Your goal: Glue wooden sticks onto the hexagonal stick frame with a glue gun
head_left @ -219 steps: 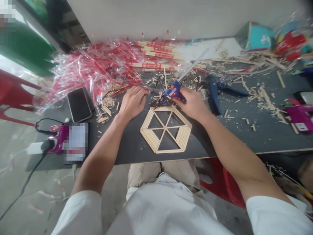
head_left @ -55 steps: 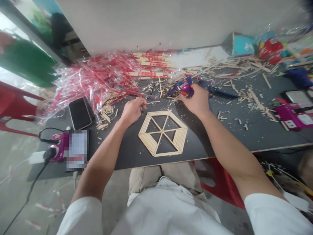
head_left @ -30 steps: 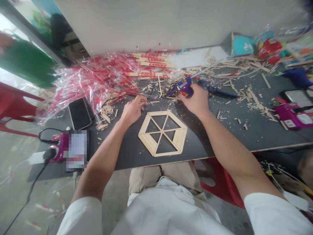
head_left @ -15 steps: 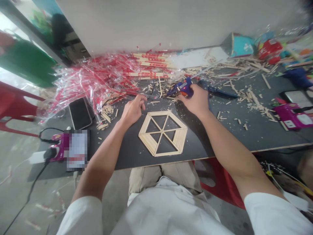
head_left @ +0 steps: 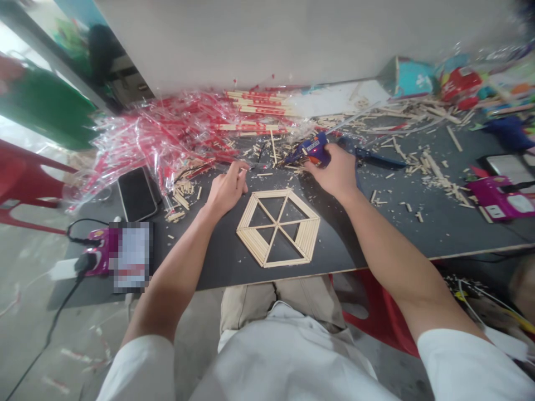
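A hexagonal frame of pale wooden sticks [head_left: 304, 233], with spokes meeting at its centre, lies flat near the table's front edge. Beyond its right side, my right hand [head_left: 337, 170] is closed around a blue glue gun [head_left: 316, 149], whose nozzle points left over scattered stick pieces. My left hand [head_left: 228, 188] rests above and left of the hexagon, fingers curled together; whether something small is pinched in them is too small to make out.
Red-printed clear wrappers [head_left: 167, 131] heap at the back left, beside bundled chopsticks [head_left: 261, 103]. A phone [head_left: 137, 194] and purple power strip [head_left: 100, 252] lie left. Blue pliers [head_left: 382, 160] lie right of the glue gun; another purple strip [head_left: 501, 197] is far right.
The fingers of my left hand have shifted slightly. My right hand, the glue gun and the hexagon have not visibly moved.
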The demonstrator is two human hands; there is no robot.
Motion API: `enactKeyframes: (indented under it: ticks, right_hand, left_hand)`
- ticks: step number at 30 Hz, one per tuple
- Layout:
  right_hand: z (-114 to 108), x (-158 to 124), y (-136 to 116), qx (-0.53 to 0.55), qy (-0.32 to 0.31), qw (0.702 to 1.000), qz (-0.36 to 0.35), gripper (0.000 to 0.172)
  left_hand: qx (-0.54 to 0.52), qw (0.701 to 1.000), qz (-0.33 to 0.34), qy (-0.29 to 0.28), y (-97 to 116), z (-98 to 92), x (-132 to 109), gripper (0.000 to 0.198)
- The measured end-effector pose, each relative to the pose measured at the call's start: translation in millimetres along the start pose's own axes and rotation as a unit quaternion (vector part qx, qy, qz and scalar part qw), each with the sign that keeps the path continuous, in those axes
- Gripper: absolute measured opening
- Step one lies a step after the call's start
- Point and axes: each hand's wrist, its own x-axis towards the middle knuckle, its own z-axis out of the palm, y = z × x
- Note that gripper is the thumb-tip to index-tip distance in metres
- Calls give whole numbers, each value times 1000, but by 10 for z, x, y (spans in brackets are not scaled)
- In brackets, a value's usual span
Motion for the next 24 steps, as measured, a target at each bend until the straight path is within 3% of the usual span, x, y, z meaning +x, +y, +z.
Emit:
enactKeyframes:
  ticks: [8,12,16,24]
  right_hand:
    - [3,2,13,-1,5,1000,-4,35]
    - [1,0,5,1,1,1000,0,36]
    - [-14,-7,-4,5,0,1000,0,35]
    - [-48,-18,-34,7,-8,1000,12,35]
  left_hand:
    - [0,1000,13,-10,-18,9,1,29]
    - [-18,999,43,8,-56,20,10,41]
    - [-33,999,32,10,-43,15,9,49]
    - [-36,999,-20,-15,43,-32,4,26]
